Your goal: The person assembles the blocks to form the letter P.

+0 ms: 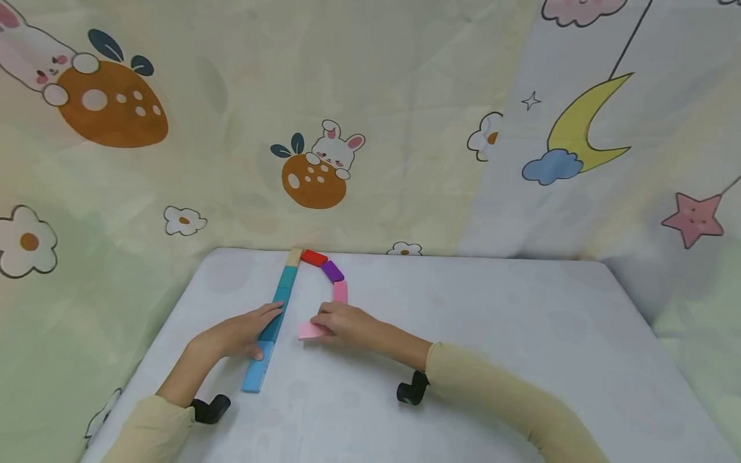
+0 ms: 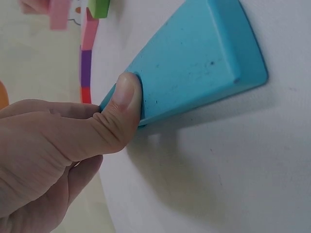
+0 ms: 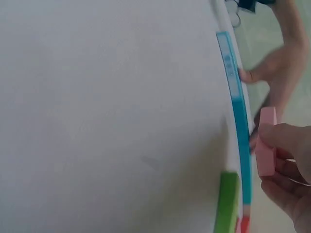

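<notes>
My right hand (image 1: 350,325) pinches a pink block (image 3: 266,145) between thumb and fingers, held above the table. Over to the left, my left hand (image 1: 240,331) rests with spread fingers along a straight row of blocks. Its thumb presses the light blue block (image 1: 258,366) at the near end, while its fingertips touch the darker blue block (image 1: 276,315). Beyond these, the row has a teal block (image 1: 287,277) and a beige block (image 1: 294,257). From the far end curves a line of a red block (image 1: 314,258), a purple block (image 1: 332,271), another pink block (image 1: 340,291) and a green block (image 3: 227,201), which the right hand hides in the head view.
A white table (image 1: 492,334) lies under the blocks, its far edge near a patterned cloth backdrop (image 1: 405,128). Black wrist-worn devices (image 1: 412,388) sit at both sleeves. To the right of the right hand, the white surface stretches toward the table's side edge.
</notes>
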Available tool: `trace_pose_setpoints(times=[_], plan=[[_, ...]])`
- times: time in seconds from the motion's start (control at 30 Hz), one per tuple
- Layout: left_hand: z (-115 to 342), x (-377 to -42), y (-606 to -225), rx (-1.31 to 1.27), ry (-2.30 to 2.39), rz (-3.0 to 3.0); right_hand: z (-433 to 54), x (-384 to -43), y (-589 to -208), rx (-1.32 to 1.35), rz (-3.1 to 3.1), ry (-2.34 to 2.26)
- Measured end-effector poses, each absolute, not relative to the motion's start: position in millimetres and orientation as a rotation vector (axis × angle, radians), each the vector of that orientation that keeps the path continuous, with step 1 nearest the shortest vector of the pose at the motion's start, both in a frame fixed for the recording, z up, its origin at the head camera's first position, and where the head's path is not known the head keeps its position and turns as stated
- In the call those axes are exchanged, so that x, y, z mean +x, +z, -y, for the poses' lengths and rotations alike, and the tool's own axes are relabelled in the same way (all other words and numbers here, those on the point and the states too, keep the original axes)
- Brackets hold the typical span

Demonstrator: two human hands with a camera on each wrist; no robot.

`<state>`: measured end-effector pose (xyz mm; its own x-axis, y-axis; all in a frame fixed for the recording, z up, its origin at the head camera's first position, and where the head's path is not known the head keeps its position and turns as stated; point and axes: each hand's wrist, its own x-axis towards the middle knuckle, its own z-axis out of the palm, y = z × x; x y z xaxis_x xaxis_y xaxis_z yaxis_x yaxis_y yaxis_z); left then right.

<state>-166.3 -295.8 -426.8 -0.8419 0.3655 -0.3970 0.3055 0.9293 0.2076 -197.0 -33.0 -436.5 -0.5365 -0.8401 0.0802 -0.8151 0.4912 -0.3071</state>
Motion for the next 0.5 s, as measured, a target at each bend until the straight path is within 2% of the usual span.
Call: trace_pose_setpoints(times=[0.17, 0.5], plan=[[294, -167, -426, 0.522, 0.180, -2.660, 60, -195, -449, -1.449, -2.706, -0.357], [295, -165, -425, 0.460, 0.194, -2.646, 68, -204, -460, -1.330, -2.789, -0.342]])
